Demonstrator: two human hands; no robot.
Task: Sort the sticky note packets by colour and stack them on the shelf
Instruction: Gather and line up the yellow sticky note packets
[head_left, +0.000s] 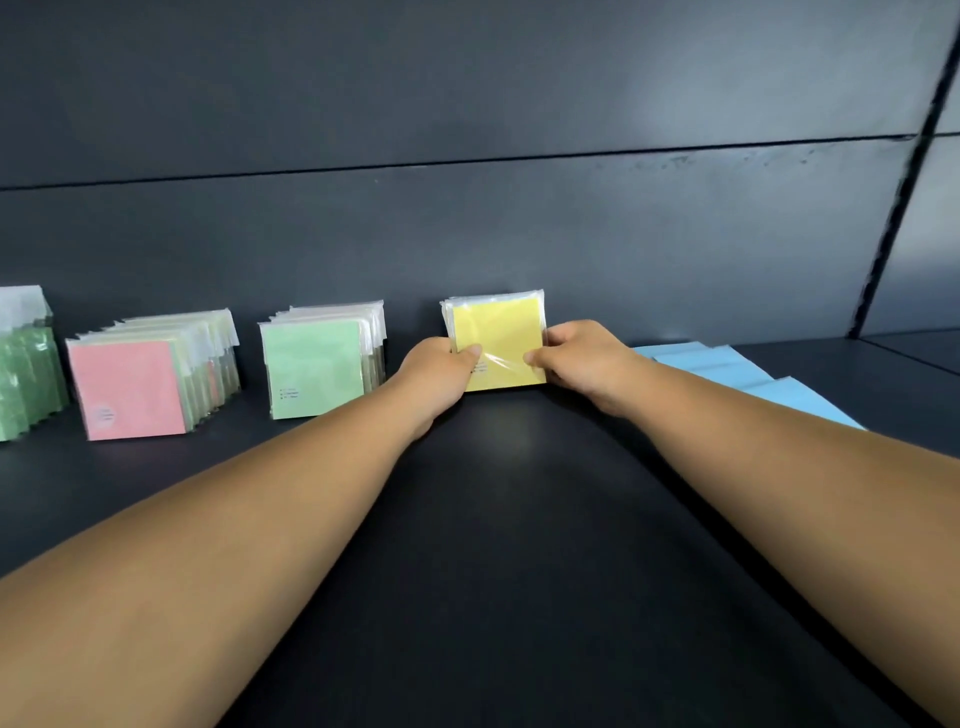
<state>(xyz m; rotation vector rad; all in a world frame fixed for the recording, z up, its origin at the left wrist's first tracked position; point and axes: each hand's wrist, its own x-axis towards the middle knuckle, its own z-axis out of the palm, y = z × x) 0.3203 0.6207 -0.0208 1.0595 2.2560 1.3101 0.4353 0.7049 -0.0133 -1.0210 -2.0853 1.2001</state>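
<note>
- Both arms reach out over a dark shelf (519, 519), and both hands are on the same yellow packets (498, 338), a small bunch in clear wrap standing on edge near the back panel (467, 104).
- Left hand (439, 371) grips the left side of the bunch, thumb curled over the front face, the other fingers hidden behind.
- Right hand (582, 358) does the same on the right side, thumb pressing the crinkly wrap on the front.
- The bottom edge of the yellow packets looks like it's sitting on the shelf, but I can't really tell if it's touching.
- Just left of those, a row of green packets (314, 374) stands upright, apart from the yellow ones.
- Further left, another row with a pink packet (127, 389) in front; the ones behind it look mostly pale green with a bit of pink mixed in.
- At the far left edge, darker green packets (26, 384), cut off by the frame.
- To the right, behind the right forearm, blue packets (737, 371) lie flat and overlapping on the shelf.
</note>
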